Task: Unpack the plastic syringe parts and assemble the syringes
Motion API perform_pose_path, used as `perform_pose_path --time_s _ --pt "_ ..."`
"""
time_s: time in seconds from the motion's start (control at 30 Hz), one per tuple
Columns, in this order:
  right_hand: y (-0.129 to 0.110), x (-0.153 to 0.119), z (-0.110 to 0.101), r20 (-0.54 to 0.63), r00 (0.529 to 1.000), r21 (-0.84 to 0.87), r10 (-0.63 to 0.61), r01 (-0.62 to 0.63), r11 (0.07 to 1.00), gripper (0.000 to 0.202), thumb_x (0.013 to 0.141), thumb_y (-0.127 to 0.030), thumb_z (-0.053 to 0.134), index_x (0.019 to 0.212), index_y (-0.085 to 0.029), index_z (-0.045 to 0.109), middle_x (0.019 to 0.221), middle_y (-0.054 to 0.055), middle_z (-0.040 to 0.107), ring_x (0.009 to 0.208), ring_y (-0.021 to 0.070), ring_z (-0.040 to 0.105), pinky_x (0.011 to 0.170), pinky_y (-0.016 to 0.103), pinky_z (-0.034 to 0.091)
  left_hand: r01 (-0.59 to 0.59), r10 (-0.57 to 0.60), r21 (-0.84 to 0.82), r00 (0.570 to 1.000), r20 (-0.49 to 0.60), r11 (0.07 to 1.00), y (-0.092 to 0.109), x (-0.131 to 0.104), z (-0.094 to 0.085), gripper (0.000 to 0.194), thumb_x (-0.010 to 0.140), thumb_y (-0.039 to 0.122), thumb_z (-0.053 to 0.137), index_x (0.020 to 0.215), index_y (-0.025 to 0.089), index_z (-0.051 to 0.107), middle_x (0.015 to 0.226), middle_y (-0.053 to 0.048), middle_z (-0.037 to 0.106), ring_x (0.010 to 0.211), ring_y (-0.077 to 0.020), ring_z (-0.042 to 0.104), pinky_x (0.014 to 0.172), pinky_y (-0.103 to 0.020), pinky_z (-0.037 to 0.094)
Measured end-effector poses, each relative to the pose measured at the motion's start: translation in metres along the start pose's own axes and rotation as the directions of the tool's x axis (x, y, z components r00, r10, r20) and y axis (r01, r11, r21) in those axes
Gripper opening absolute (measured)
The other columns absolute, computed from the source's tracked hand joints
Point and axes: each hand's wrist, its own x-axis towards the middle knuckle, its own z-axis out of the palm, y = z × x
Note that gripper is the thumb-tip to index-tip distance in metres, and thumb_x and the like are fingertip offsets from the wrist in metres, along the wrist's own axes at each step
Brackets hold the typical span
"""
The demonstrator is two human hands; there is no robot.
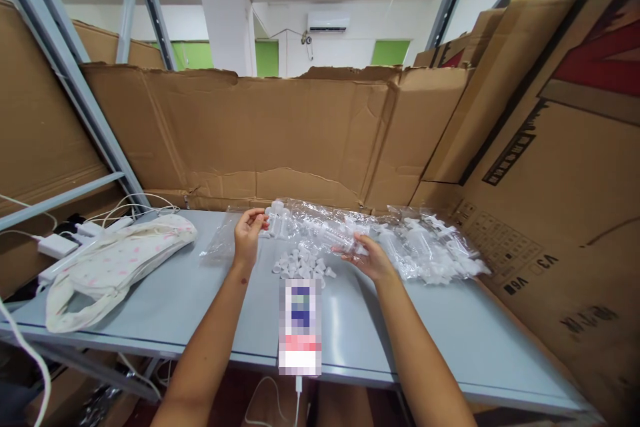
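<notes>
Head view: right fingers (362, 241) grip clear bag (327, 233); left fingers (253, 215) bent, cannot tell if gripping

1. A smooth, flat, grey-blue surface (435, 330) with a straight front edge is carrying everything.
2. A loose heap of small white plastic caps (300, 263) is lying near its middle.
3. A flat rectangular device with a pixelated face (300, 327) is lying just in front of the heap, its near end reaching the front edge.
4. A white cloth bag with pink spots (125, 257) is sprawling at left.
5. A crumpled clear plastic bag of white plastic pieces (427, 250) is resting at right, toward the back.
</notes>
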Motion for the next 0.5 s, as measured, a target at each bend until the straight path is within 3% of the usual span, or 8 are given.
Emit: perform_pose_path --time_s 0.1,0.27,0.4,0.5 --pt "0.001 0.000 -0.001 0.027 0.999 -0.036 0.025 -0.024 0.999 0.019 0.066 -0.031 0.072 0.074 -0.022 0.058 0.078 0.001 0.067 0.074 0.0244 0.070 0.059 0.031 0.054 0.157 -0.139 -0.163 0.984 0.114 0.974 0.000 0.001 -0.001 0.029 0.075 0.036 0.059 0.095 0.015 0.060 0.096 -0.008 0.064 0.083 -0.0146 0.063 0.080 -0.031 0.049" --pt "0.002 0.000 -0.001 0.106 0.994 -0.111 0.023 -0.012 0.994 0.028 0.066 -0.035 0.071 0.089 -0.022 0.062 0.088 0.005 0.070 0.074 0.0254 0.070 0.057 0.032 0.054 0.345 -0.335 -0.049 0.931 0.147 0.937 -0.010 0.006 -0.005 0.035 0.072 0.037 0.062 0.095 0.012 0.062 0.084 -0.009 0.068 0.077 -0.0172 0.066 0.078 -0.036 0.052" --pt "0.000 -0.001 -0.002 0.120 0.992 -0.127 0.032 -0.016 0.992 0.030 0.065 -0.035 0.071 0.091 -0.022 0.063 0.088 0.005 0.071 0.075 0.0256 0.070 0.062 0.035 0.056 0.423 -0.402 -0.038 0.883 0.243 0.905 -0.006 0.006 -0.009 0.034 0.073 0.038 0.063 0.091 0.010 0.063 0.077 -0.010 0.069 0.072 -0.0181 0.067 0.076 -0.035 0.053" --pt "-0.001 -0.002 -0.002 0.107 0.994 -0.127 0.035 -0.021 0.992 0.026 0.065 -0.032 0.071 0.088 -0.022 0.062 0.089 0.004 0.072 0.076 0.0257 0.070 0.066 0.038 0.057 0.416 -0.404 0.025 0.866 0.294 0.909 0.003 0.005 -0.012 0.033 0.072 0.038 0.064 0.090 0.011 0.065 0.081 -0.011 0.070 0.073 -0.0176 0.067 0.075 -0.033 0.053"
